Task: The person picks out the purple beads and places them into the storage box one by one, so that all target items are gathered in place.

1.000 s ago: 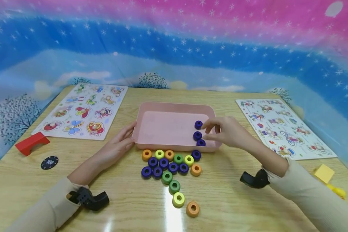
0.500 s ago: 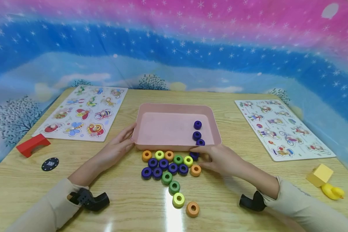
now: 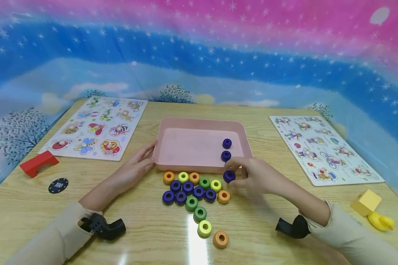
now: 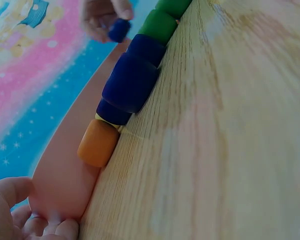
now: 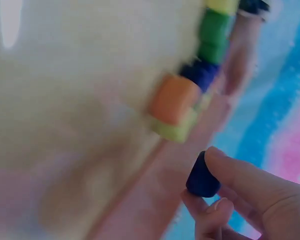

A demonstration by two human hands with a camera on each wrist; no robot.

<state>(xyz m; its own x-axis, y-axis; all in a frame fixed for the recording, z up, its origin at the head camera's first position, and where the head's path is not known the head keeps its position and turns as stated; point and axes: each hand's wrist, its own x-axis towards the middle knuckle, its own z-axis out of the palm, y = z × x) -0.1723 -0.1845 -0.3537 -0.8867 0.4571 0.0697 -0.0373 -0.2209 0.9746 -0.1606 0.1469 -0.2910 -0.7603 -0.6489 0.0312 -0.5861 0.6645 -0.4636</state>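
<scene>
My right hand pinches a dark purple ring bead between thumb and fingertips, just in front of the pink tray's near right side. The right wrist view shows the same purple bead raised above the table. My left hand grips the left end of the pink tray; in the left wrist view its fingers are at the tray's corner. Inside the tray, two purple beads show along the right side; my right hand hides the spot nearest the front wall.
Orange, yellow, green and purple beads lie grouped before the tray, several trailing toward me. Picture puzzle boards flank it, an insect one left and another right. A red block, black chip, yellow block and toy duck sit outward.
My right hand has moved from over the tray to the purple bead in front of it, and has lifted that bead. My left hand has stayed at the tray.
</scene>
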